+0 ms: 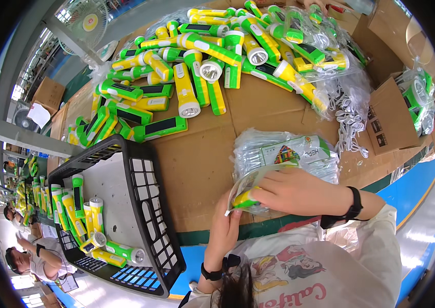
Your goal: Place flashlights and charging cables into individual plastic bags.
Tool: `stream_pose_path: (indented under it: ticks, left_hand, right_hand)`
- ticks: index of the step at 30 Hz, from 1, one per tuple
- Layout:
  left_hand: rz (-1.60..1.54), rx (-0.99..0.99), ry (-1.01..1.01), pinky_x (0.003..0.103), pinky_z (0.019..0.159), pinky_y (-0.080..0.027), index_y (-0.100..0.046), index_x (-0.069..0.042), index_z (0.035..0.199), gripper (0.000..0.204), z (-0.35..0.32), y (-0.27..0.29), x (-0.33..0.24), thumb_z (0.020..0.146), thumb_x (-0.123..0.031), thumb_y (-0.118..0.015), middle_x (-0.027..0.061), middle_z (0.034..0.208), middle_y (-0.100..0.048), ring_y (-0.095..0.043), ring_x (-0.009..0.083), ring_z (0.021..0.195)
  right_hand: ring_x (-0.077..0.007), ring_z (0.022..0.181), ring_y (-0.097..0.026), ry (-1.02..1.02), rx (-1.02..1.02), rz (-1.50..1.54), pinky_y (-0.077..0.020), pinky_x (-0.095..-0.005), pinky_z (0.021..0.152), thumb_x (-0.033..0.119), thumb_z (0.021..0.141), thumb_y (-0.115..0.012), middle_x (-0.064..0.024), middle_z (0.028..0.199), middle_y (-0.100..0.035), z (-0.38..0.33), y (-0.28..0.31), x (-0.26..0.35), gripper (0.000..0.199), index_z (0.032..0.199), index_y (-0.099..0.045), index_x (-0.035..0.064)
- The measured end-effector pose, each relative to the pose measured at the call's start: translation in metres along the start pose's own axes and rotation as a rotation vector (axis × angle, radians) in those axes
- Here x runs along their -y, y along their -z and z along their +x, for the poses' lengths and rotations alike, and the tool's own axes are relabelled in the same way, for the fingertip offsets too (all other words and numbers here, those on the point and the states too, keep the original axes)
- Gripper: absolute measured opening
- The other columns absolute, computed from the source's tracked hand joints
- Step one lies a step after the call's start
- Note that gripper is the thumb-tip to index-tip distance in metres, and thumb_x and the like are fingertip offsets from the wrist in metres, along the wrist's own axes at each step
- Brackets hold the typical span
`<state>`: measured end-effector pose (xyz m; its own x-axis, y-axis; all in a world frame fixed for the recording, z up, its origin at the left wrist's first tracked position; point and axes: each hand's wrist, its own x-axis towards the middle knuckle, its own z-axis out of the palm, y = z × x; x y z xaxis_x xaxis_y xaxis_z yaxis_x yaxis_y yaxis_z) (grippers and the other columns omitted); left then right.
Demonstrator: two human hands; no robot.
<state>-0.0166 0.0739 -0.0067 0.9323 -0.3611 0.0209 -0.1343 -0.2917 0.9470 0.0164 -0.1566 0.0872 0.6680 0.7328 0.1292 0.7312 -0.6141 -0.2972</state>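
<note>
Over the table's near edge, my left hand point(223, 226) grips the lower end of a clear plastic bag point(239, 186) between thumb and fingers. A yellow and green flashlight point(245, 199) shows inside the bag, mostly covered by my right hand point(289, 192). The right fingers are bent and pressed together at the flashlight; their tips are partly hidden. A small white end pokes out by the left thumb. Just beyond my hands lies a stack of clear plastic bags point(248, 149), with a green and white printed card point(294, 151) on top.
A heap of yellow and green flashlights point(186, 87) covers the far side of the cardboard-topped table point(202, 154). At left a black crate point(148, 205) holds several flashlights. White cables point(351, 126) and an open carton point(392, 115) are at right. A person's hand point(315, 5) reaches in at the far side.
</note>
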Motion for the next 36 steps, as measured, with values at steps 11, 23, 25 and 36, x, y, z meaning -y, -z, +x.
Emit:
stream_pose_path:
  ticks: [11,23,25,36]
  left_hand:
    - [-0.125,-0.412,-0.025,0.028,0.084,-0.046,-0.060,0.006,0.118,0.027,0.004,-0.019,0.005,0.105,-0.012,-0.044,0.0076,0.104,-0.066,-0.058,0.0134,0.093]
    - [-0.097,-0.667,-0.338,0.028,0.065,-0.046,-0.064,0.008,0.089,0.027,0.020,0.004,-0.028,0.097,-0.011,-0.046,0.0119,0.078,-0.065,-0.062,0.0161,0.071]
    - [-0.114,-0.623,-0.363,0.028,0.064,-0.045,-0.064,0.008,0.088,0.029,0.016,0.008,-0.026,0.099,-0.014,-0.047,0.0118,0.076,-0.064,-0.061,0.0160,0.069]
    - [-0.476,-0.995,-0.177,0.028,0.052,-0.044,-0.046,-0.002,0.073,0.042,0.020,0.035,-0.036,0.108,-0.025,-0.041,0.0111,0.063,-0.056,-0.052,0.0160,0.051]
  right_hand:
    - [-0.0280,0.093,-0.063,0.009,-0.210,0.295,-0.0533,-0.0348,0.066,0.011,0.081,-0.068,-0.0086,0.092,-0.060,0.023,-0.037,0.005,0.020,0.096,-0.058,0.0043]
    - [-0.0255,0.076,-0.055,0.278,-0.350,0.211,-0.0460,-0.0376,0.056,0.030,0.089,-0.066,-0.0059,0.080,-0.047,0.091,0.003,0.017,0.025,0.087,-0.052,0.0089]
    - [-0.0273,0.075,-0.057,0.319,-0.296,0.370,-0.0463,-0.0387,0.056,0.031,0.093,-0.063,-0.0069,0.080,-0.049,0.088,-0.005,0.013,0.026,0.089,-0.052,0.0085]
    - [-0.0300,0.073,-0.061,0.223,-0.010,0.262,-0.0502,-0.0418,0.059,0.024,0.097,-0.056,-0.0097,0.081,-0.056,0.000,-0.006,0.003,0.019,0.094,-0.054,0.0053]
